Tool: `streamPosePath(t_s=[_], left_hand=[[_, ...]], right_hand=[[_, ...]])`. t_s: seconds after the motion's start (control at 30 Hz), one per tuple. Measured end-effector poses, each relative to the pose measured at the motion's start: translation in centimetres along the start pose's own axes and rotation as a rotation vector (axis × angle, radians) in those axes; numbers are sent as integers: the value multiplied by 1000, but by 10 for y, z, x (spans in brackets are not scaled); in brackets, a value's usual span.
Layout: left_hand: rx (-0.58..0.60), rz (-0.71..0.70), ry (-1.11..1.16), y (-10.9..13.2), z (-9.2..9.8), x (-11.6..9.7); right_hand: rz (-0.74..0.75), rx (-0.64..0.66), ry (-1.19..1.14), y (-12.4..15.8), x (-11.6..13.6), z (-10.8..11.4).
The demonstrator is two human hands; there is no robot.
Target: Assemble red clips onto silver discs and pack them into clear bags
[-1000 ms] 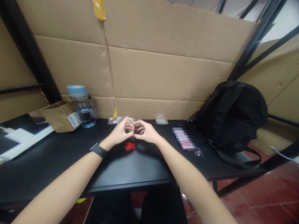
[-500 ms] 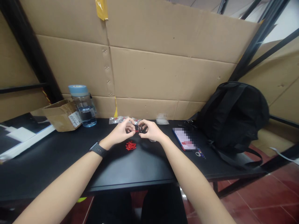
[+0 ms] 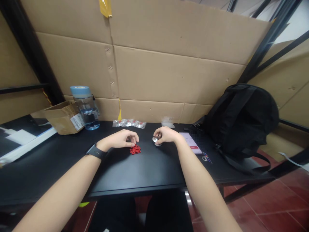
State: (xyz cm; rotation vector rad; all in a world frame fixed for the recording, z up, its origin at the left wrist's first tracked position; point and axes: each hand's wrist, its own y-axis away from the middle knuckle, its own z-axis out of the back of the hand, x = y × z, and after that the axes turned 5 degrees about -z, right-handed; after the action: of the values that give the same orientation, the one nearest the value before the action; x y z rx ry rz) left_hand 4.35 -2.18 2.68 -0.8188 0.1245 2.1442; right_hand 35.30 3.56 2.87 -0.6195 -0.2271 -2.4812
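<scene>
just below centre of the frame, a pile of red pieces (image 3: pixel 135 149) lay under the fingertips of the left hand (image 3: pixel 126 139), which was half open, fingers loosely curled, thumb near the pile. right of centre, the right hand (image 3: pixel 164 135) had thumb and fingers closed around a round silver piece (image 3: pixel 155 140).

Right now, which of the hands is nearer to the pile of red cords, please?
Left: the left hand is right at the far edge of the pile of red cords; the right hand is farther off, to its right, by a round silver object.
</scene>
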Motion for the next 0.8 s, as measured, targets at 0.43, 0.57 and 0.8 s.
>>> streamPosePath(t_s=[0.43, 0.57, 0.8], left_hand=[[4, 37, -199, -2, 0, 7], [23, 46, -92, -2, 0, 3], [49, 44, -5, -4, -3, 2]], right_hand=[[-44, 99, 11, -2, -6, -1], [33, 23, 70, -5, 9, -9], [8, -88, 351, -38, 49, -49]])
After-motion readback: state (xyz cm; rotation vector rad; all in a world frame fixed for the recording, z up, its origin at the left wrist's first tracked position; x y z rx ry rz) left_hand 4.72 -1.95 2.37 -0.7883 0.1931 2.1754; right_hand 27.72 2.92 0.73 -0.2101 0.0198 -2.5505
